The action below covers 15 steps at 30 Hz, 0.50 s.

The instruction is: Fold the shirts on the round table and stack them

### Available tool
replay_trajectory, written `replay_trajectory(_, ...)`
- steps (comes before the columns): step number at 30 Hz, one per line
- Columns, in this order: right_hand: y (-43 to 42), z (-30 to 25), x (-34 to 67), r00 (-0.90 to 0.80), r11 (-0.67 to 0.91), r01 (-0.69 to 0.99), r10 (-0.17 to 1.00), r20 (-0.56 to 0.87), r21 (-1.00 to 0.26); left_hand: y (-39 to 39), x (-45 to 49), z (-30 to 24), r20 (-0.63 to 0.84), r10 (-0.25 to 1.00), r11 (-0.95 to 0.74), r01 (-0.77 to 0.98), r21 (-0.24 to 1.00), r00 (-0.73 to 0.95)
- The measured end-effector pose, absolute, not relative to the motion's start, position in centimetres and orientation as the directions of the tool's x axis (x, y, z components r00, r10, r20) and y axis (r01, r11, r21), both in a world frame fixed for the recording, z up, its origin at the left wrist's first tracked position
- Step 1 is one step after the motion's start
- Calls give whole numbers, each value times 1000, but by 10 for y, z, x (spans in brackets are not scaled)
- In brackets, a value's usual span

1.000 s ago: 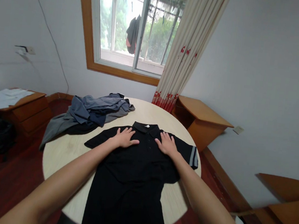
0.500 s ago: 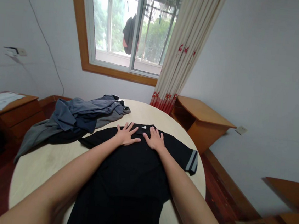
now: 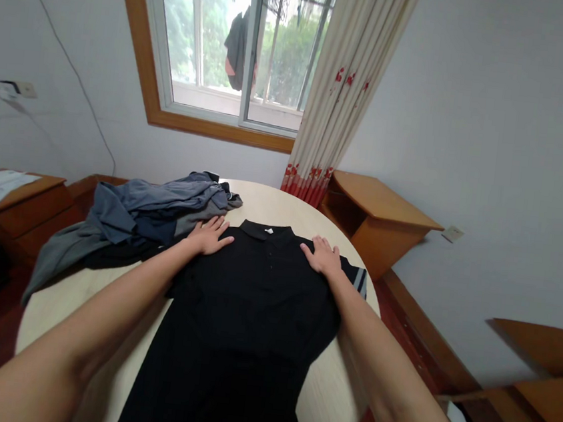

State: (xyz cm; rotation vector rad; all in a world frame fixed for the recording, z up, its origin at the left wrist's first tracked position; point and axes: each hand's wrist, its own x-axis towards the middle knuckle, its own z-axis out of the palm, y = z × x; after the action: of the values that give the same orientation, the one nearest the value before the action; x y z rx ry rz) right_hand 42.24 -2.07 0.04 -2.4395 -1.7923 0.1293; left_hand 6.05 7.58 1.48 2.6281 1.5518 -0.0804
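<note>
A black polo shirt (image 3: 252,302) lies spread front side up on the round table (image 3: 80,304), its collar at the far end and its lower part toward me. A small white label shows inside the collar. My left hand (image 3: 208,235) rests flat on the shirt's left shoulder, fingers spread. On the right shoulder lies my right hand (image 3: 323,256), also flat with fingers apart. Grey and dark stripes edge the right sleeve, which my forearm partly covers. The left sleeve is partly hidden under my left arm.
A heap of grey, blue and black clothes (image 3: 156,208) lies at the table's far left. Behind the table stands a wooden desk (image 3: 383,201), beside a long curtain (image 3: 344,97) and a window. A low wooden cabinet (image 3: 24,211) is at the left.
My hands have slid apart from the collar, outward to each shoulder. The collar now lies uncovered and flatter, with the button placket showing.
</note>
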Motion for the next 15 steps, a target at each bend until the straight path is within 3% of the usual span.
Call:
replay_trajectory(4,-32,12,386,285,-281,952,958,19,-120,39,77,27,-106,863,-499,866,-23,494)
replay_trajectory(9,-58,10,319,259,-272,945,961,-93,-184,-28,117,20,-243,873,-406,906,116,422)
replay_trajectory(15,-80,4,316,290,-301,935,953,-81,-188,-46,111,6,-80,906,-402,904,149,416)
